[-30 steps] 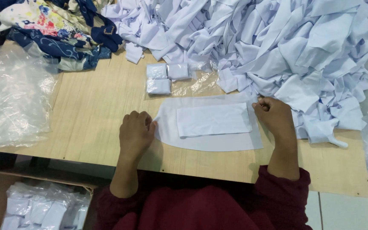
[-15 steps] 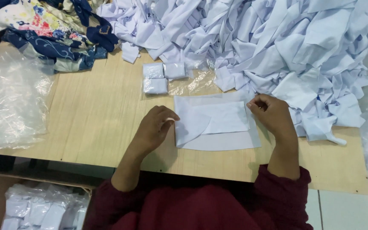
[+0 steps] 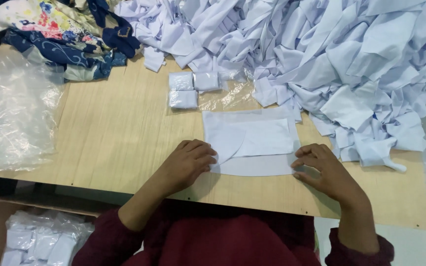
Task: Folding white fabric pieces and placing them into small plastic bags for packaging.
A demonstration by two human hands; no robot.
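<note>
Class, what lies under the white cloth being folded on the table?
The white cloth lies flat on the wooden table, pressed by the left hand and right hand. Anything beneath its layers is covered.

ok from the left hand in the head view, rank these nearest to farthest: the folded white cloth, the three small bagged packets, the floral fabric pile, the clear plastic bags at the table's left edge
1. Folded white cloth: touching the left hand, just to its right.
2. Small bagged packets: straight beyond the hand, mid-table.
3. Clear plastic bags: off at the table's left edge.
4. Floral fabric pile: far left corner.
</note>
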